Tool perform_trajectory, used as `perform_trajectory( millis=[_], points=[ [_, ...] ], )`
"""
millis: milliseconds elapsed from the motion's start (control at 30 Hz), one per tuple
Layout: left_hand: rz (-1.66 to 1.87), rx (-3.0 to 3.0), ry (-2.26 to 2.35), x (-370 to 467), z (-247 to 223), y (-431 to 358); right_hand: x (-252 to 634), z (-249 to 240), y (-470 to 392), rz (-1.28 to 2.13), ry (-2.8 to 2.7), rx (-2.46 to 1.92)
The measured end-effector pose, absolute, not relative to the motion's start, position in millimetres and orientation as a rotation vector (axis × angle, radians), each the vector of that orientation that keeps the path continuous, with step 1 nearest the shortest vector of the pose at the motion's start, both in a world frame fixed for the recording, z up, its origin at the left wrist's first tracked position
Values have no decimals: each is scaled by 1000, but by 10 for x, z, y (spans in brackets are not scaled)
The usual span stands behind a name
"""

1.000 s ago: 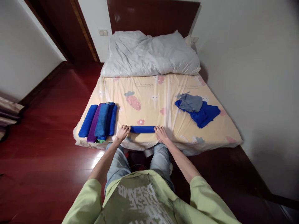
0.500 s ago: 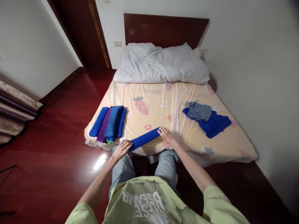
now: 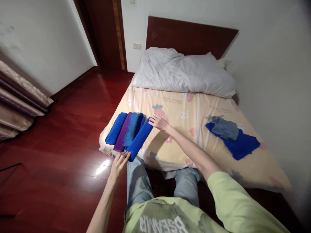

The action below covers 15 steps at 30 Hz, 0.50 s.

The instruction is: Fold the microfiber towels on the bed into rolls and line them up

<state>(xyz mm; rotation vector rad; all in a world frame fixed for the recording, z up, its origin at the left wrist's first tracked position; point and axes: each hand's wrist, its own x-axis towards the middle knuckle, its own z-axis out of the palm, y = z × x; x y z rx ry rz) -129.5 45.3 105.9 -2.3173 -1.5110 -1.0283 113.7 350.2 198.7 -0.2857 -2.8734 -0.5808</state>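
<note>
Two hands grip one rolled blue towel (image 3: pixel 139 139) by its ends: left hand (image 3: pixel 119 163) at 7 o'clock, right hand (image 3: pixel 157 122) at 1 o'clock, fingers closed on it. That keeps the roll tight, parallel against the row of rolled towels (image 3: pixel 123 132) on the bed (image 3: pixel 194 110).

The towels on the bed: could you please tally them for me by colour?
Blue rolled towels: 4, namely one held between the left hand and right hand at, and three lying at and
Purple rolled towel: 1
Blue loose towel: 1
Grey loose towel: 1
Total: 7
</note>
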Motion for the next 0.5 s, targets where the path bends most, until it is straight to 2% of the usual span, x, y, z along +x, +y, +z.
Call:
perform_trajectory(
  millis=[267, 500],
  points=[
    [-924, -2180, -1681, -2004, 1004, 666, -367, 1877, 4042, -680, -2853, -18],
    [-879, -2162, -1852, -2269, 672, 907, -1024, 1500, 4358, -615, -2909, 7]
  ],
)
